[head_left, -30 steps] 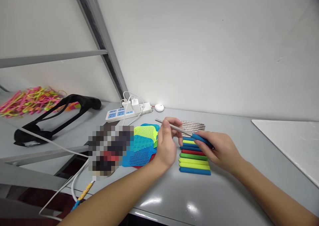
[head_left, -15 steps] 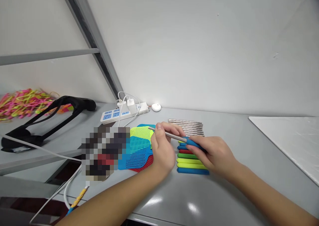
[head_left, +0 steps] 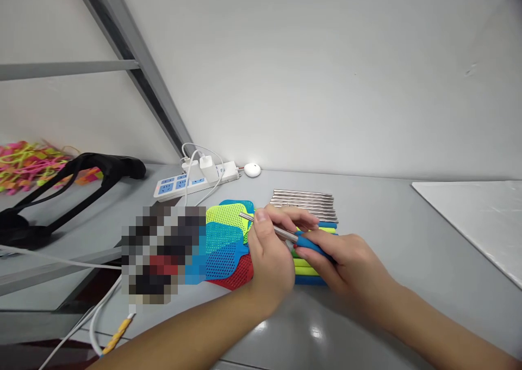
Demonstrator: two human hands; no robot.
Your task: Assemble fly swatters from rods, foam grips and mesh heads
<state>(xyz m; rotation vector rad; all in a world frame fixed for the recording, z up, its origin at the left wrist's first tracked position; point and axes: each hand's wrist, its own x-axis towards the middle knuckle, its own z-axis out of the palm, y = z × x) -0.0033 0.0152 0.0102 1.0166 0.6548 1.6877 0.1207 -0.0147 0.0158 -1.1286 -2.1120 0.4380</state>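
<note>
My left hand [head_left: 272, 256] is closed around a thin metal rod [head_left: 285, 235], with the thumb on top and the rod's tip sticking out to the left. The rod's other end meets a blue handle [head_left: 310, 245], which my right hand [head_left: 350, 258] grips between thumb and fingers. Beneath both hands lies a row of coloured handles [head_left: 306, 271] in blue, lime, green and other colours, partly hidden. Behind them is a row of metal rods [head_left: 304, 198]. Left of my left hand, perforated fly swatter heads [head_left: 224, 260] in blue, lime and red overlap on the table.
A power strip [head_left: 179, 184] with white plugs and cables stands by the wall, beside a white rounded case [head_left: 252, 169]. At left are a black frame [head_left: 87, 207], pink and yellow strips [head_left: 28, 166] and a blurred-out patch [head_left: 163, 256]. A white sheet [head_left: 477, 212] lies at right.
The view has shifted slightly. My left hand has slid along the rod toward the blue handle, and my hands are closer together. Both keep their hold.
</note>
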